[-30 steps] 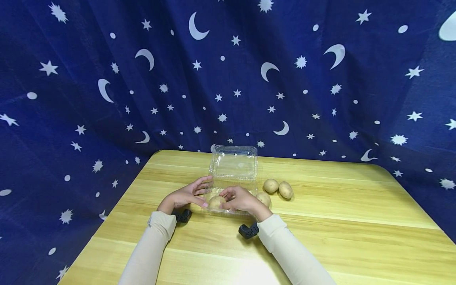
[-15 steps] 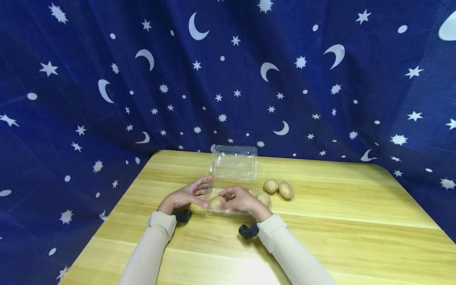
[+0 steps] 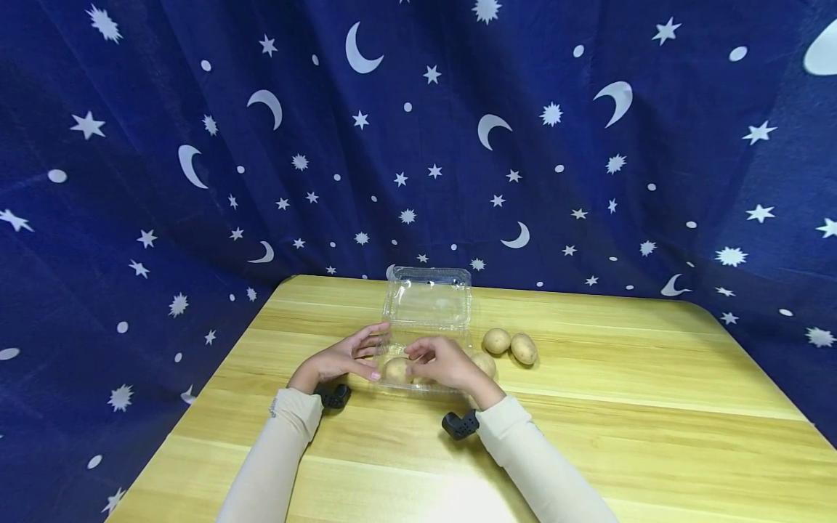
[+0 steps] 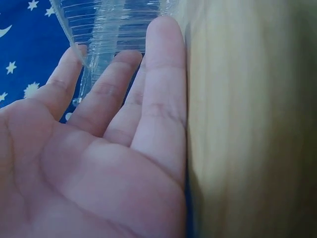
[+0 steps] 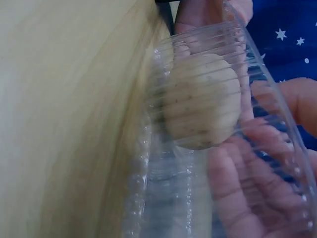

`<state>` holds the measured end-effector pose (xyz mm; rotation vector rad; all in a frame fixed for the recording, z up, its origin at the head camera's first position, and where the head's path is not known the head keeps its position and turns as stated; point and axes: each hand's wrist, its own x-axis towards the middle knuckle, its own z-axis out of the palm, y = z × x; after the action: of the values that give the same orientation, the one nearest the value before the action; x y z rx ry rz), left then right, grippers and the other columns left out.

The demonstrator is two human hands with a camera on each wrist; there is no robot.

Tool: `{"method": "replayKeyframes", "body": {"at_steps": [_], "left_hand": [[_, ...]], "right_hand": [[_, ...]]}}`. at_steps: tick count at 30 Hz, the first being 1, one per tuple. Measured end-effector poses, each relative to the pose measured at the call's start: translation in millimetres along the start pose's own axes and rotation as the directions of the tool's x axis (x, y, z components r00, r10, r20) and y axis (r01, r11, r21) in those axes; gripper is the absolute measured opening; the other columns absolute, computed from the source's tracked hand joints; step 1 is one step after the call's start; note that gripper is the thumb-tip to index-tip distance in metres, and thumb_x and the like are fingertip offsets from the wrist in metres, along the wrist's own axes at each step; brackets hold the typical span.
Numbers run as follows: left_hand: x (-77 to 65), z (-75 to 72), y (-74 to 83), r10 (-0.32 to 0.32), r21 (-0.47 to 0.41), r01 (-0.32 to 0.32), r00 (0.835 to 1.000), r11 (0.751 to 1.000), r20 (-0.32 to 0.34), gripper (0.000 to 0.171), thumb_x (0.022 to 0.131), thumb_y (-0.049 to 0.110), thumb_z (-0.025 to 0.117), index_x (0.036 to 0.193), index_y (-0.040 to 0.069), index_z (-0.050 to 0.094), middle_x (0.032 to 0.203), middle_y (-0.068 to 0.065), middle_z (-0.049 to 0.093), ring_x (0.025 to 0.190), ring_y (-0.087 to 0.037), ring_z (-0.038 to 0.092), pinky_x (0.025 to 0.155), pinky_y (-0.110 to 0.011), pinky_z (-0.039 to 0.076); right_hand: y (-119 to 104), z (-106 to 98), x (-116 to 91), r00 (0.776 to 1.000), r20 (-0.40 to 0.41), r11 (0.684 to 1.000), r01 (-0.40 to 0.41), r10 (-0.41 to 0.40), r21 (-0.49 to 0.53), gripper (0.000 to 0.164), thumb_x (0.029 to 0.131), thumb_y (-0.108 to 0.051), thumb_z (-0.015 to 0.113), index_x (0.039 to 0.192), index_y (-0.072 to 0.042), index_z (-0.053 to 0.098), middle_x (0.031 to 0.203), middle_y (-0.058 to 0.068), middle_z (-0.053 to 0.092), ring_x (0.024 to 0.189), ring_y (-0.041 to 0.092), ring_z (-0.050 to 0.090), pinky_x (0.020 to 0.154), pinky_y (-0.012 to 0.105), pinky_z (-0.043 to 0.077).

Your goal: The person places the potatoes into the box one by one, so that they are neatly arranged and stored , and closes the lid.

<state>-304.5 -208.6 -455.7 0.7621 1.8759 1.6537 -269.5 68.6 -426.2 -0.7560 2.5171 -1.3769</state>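
A clear plastic clamshell box (image 3: 428, 294) stands on the table, its lid raised at the back. One potato (image 3: 396, 371) lies in the front left of its base, and shows through the ribbed wall as a pale potato (image 5: 202, 101) in the right wrist view. My left hand (image 3: 341, 361) rests along the box's left side, thumb by the front corner; in the left wrist view its fingers (image 4: 166, 74) are straight beside the ribbed wall. Over the base, my right hand (image 3: 446, 363) hovers with loosely bent fingers, thumb close to the potato, and hides part of the interior.
Two potatoes, a rounder potato (image 3: 496, 341) and a longer potato (image 3: 524, 349), lie to the right of the box. Another potato (image 3: 484, 365) sits nearer its right side, partly behind my right wrist. A dark blue star-patterned curtain (image 3: 556, 181) hangs behind the wooden table (image 3: 628, 407).
My right hand has shifted slightly right and up, its fingertips coming away from the potato in the box. My left hand stays where it was.
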Motion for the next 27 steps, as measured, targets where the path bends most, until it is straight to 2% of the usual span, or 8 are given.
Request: {"method": "replayKeyframes", "body": {"at_steps": [6,10,16,22,27], "left_hand": [[-0.6,-0.7,-0.9,0.017,0.003,-0.017,1.000,1.000,-0.005,0.114,0.091,0.017,0.089,0.171,-0.002,0.010,0.174,-0.034,0.017,0.157,-0.057,0.024,0.125,-0.065,0.031],[-0.3,-1.6,-2.7,0.027,0.006,-0.027,1.000,1.000,-0.011,0.113,0.091,0.018,0.090,0.171,-0.003,0.012,0.173,-0.035,0.018,0.156,-0.057,0.025,0.124,-0.065,0.032],[0.5,-3.9,-7.2,0.038,0.004,-0.038,0.999,0.999,-0.014,0.115,0.090,0.020,0.091,0.171,-0.003,0.012,0.173,-0.035,0.019,0.156,-0.057,0.026,0.124,-0.063,0.034],[-0.1,-5.2,-10.1,0.042,-0.016,-0.042,0.999,0.999,-0.016,0.117,0.088,0.021,0.093,0.169,-0.007,0.013,0.173,-0.035,0.017,0.157,-0.057,0.024,0.124,-0.058,0.037],[-0.3,-4.7,-10.4,0.046,-0.028,-0.046,0.999,0.999,-0.016,0.117,0.087,0.022,0.094,0.168,-0.010,0.015,0.173,-0.035,0.016,0.157,-0.057,0.022,0.124,-0.057,0.037]], "right_hand": [[-1,-5,-4,0.999,0.000,0.999,0.040,-0.040,0.004,0.037,0.094,-0.009,0.077,0.127,0.009,0.073,0.111,0.015,0.078,0.098,0.022,0.072,0.089,0.035,0.060],[0,-8,-8,0.998,-0.004,0.998,0.061,-0.061,0.010,0.036,0.096,-0.007,0.075,0.128,0.010,0.072,0.117,0.019,0.077,0.100,0.024,0.073,0.089,0.035,0.061],[3,-12,-15,0.995,-0.018,0.994,0.103,-0.102,0.032,0.035,0.097,-0.007,0.076,0.126,0.012,0.071,0.118,0.021,0.076,0.099,0.025,0.074,0.087,0.033,0.061],[7,-16,-20,0.995,-0.044,0.986,0.097,-0.091,0.137,0.034,0.098,-0.003,0.074,0.127,0.014,0.069,0.119,0.027,0.074,0.100,0.026,0.073,0.086,0.027,0.060],[10,-20,-24,0.996,-0.057,0.967,0.086,-0.074,0.241,0.036,0.099,-0.002,0.073,0.129,0.017,0.066,0.123,0.034,0.069,0.103,0.025,0.070,0.089,0.024,0.058]]}}
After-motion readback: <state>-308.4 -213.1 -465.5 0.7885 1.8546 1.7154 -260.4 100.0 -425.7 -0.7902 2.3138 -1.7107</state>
